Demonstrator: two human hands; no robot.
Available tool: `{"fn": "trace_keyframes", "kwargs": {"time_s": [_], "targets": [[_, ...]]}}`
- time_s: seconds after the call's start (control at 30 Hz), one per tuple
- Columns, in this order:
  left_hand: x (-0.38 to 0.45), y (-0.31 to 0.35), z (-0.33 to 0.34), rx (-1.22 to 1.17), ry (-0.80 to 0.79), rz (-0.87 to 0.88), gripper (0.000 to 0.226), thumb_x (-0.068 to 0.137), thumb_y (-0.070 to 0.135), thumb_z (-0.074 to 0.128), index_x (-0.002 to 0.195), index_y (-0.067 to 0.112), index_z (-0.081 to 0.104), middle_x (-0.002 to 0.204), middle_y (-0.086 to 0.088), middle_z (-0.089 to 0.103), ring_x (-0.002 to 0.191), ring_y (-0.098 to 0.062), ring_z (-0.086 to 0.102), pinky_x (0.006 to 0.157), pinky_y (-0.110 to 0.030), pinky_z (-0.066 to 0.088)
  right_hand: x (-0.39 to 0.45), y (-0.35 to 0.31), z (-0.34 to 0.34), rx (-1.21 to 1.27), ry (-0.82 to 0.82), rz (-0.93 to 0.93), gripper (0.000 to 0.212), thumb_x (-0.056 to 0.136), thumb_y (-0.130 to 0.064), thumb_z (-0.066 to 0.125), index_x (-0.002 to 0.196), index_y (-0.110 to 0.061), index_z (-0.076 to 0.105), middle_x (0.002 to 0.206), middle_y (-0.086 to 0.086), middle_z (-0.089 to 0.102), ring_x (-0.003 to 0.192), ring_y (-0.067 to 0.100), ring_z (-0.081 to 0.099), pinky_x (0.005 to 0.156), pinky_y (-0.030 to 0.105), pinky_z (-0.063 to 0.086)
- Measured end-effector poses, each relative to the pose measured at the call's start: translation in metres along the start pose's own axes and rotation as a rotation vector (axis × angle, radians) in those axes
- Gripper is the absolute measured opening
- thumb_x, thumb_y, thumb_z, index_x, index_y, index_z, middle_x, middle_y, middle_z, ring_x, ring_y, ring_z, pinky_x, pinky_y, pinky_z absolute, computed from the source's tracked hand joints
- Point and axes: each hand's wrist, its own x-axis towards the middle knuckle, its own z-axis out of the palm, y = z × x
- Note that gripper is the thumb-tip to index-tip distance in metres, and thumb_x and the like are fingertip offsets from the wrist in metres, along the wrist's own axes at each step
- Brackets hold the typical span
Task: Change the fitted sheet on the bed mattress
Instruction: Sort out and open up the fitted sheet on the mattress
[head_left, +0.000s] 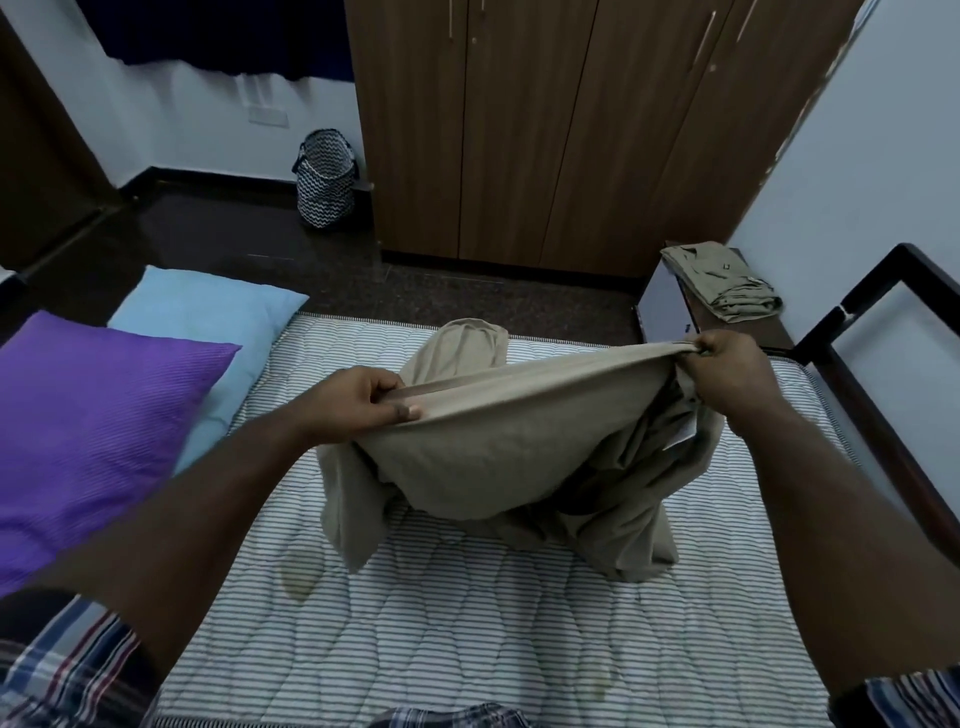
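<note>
1. One laundry basket (325, 179) with a black-and-white zigzag pattern is seen on the dark floor, just left of the wardrobe (545, 130); its contents cannot be made out.
2. One striped mattress (467, 597) lies bare below the wardrobe, in a dark bed frame (852, 364) seen at its right side.
3. One beige fitted sheet (509, 447) is held up over the middle of the mattress, its hem stretched between the two hands, the rest hanging in folds down onto the mattress.
4. The hem is pinched by the left hand (358, 402), thumb on top and fingers curled under.
5. The other end of the hem is gripped by the right hand (727, 371) in a closed fist.
6. Two pillows are counted at the left of the mattress: one purple pillow (88, 426) overlapping one light blue pillow (208, 332).
7. One folded beige cloth (722, 280) rests on a low stand, beside the mattress's far right corner.
</note>
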Motion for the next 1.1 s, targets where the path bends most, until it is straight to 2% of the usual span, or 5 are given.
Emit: {"fn": "trace_keyframes", "kwargs": {"time_s": [0.5, 0.67, 0.83, 0.93, 1.1], "targets": [[-0.014, -0.018, -0.025, -0.145, 0.348, -0.088, 0.032, 0.072, 0.045, 0.070, 0.082, 0.015, 0.068, 0.076, 0.002, 0.066, 0.069, -0.008, 0.058, 0.066, -0.027, 0.045, 0.004, 0.010, 0.007, -0.020, 0.073, 0.076, 0.013, 0.087, -0.012, 0.060, 0.088, -0.002, 0.069, 0.085, 0.021, 0.065, 0.084, 0.038, 0.060, 0.076, 0.041, 0.048], [-0.019, -0.024, 0.001, 0.439, -0.288, -0.276, 0.027, 0.074, 0.052, 0.067, 0.080, 0.026, 0.065, 0.082, 0.005, 0.065, 0.082, -0.018, 0.061, 0.067, -0.027, 0.040, -0.004, 0.005, 0.015, -0.032, -0.069, 0.122, 0.016, 0.085, -0.010, 0.062, 0.070, -0.006, 0.060, 0.072, 0.016, 0.060, 0.080, 0.034, 0.061, 0.069, 0.035, 0.043], [-0.012, -0.001, 0.005, -0.141, 0.491, -0.170, 0.008, 0.081, 0.019, 0.068, 0.084, 0.012, 0.070, 0.075, 0.004, 0.067, 0.067, 0.003, 0.061, 0.062, -0.019, 0.049, -0.006, 0.014, 0.016, 0.013, 0.004, 0.136, 0.010, 0.085, -0.013, 0.061, 0.080, -0.008, 0.068, 0.080, 0.019, 0.066, 0.082, 0.036, 0.063, 0.077, 0.043, 0.051], [-0.023, -0.027, 0.015, 0.146, 0.074, -0.339, 0.021, 0.076, 0.035, 0.069, 0.077, 0.014, 0.069, 0.076, -0.004, 0.068, 0.079, -0.019, 0.068, 0.062, -0.026, 0.044, -0.007, 0.013, 0.015, -0.014, -0.023, 0.137, 0.007, 0.084, -0.013, 0.065, 0.082, -0.007, 0.069, 0.084, 0.019, 0.068, 0.085, 0.037, 0.065, 0.078, 0.040, 0.051], [-0.018, -0.033, 0.001, 0.032, 0.399, -0.377, 0.020, 0.083, 0.024, 0.073, 0.067, 0.023, 0.062, 0.067, 0.006, 0.061, 0.074, -0.022, 0.058, 0.068, -0.029, 0.038, -0.017, 0.010, 0.026, -0.020, -0.043, 0.149, 0.006, 0.083, -0.013, 0.066, 0.077, -0.013, 0.065, 0.082, 0.012, 0.065, 0.084, 0.029, 0.059, 0.073, 0.031, 0.040]]}}
